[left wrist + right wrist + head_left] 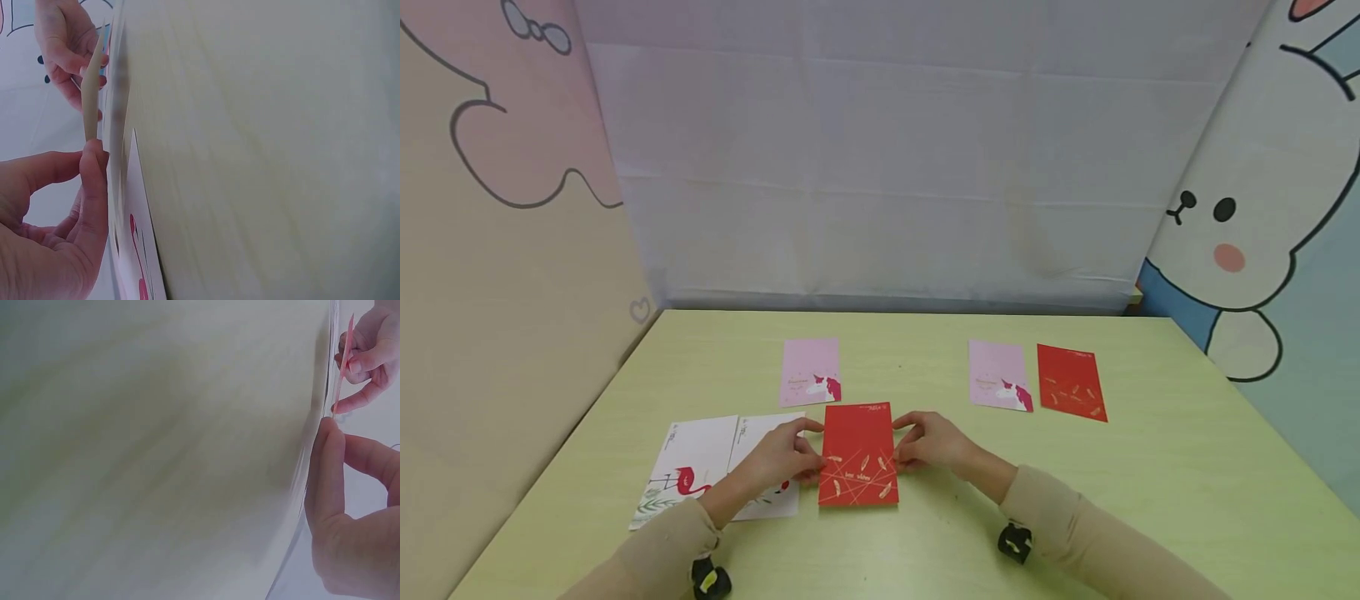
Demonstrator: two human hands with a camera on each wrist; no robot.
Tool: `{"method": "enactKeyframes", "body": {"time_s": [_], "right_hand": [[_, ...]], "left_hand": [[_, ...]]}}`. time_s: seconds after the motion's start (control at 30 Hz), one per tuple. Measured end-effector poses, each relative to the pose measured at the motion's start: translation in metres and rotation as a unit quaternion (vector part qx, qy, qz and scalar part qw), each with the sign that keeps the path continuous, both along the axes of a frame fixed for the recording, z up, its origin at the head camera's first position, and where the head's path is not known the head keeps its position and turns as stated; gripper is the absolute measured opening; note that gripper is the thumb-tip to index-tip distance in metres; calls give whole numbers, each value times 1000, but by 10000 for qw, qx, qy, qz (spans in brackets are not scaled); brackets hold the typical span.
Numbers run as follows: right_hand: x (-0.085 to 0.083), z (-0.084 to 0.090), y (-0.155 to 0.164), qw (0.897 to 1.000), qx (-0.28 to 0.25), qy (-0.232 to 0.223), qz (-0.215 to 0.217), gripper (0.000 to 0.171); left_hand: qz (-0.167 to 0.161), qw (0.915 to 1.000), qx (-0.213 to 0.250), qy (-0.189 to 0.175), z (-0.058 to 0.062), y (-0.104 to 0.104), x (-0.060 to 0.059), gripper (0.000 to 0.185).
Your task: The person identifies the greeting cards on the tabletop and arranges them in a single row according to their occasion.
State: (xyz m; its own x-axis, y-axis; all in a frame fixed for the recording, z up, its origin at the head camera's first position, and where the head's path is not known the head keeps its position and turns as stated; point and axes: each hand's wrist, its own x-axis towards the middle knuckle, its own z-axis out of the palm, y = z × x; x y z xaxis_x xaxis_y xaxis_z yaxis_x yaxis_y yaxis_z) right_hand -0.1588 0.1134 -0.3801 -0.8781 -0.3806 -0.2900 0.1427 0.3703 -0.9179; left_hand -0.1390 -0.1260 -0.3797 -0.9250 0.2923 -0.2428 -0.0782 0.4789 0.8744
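Holding a red card point(858, 455) by its two long edges, we pinch it with the left hand point(784, 457) on one side and the right hand point(934, 443) on the other, fingers curled onto it. It sits near the middle of the green counter point(1150, 483), toward the front edge. Two white flamingo cards point(696, 467) lie beside our left hand. Toward the back edge: pink card point(809, 372), second pink card point(997, 375), second red card point(1071, 382).
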Motion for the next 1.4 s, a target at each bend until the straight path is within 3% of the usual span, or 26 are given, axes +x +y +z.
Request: {"method": "enactKeyframes", "body": {"time_s": [0.7, 1.13, 1.4], "right_hand": [[-4, -5, -1, 9998, 137, -33, 164, 35], [-3, -8, -1, 9995, 305, 36, 109, 36], [-6, 0, 2, 9987, 454, 202, -88, 36]], "left_hand": [[34, 9985, -544, -49, -6, 1, -2, 52], [18, 9982, -595, -19, -5, 1, 0, 53], [-20, 9988, -471, 120, -5, 2, -4, 55]]}}
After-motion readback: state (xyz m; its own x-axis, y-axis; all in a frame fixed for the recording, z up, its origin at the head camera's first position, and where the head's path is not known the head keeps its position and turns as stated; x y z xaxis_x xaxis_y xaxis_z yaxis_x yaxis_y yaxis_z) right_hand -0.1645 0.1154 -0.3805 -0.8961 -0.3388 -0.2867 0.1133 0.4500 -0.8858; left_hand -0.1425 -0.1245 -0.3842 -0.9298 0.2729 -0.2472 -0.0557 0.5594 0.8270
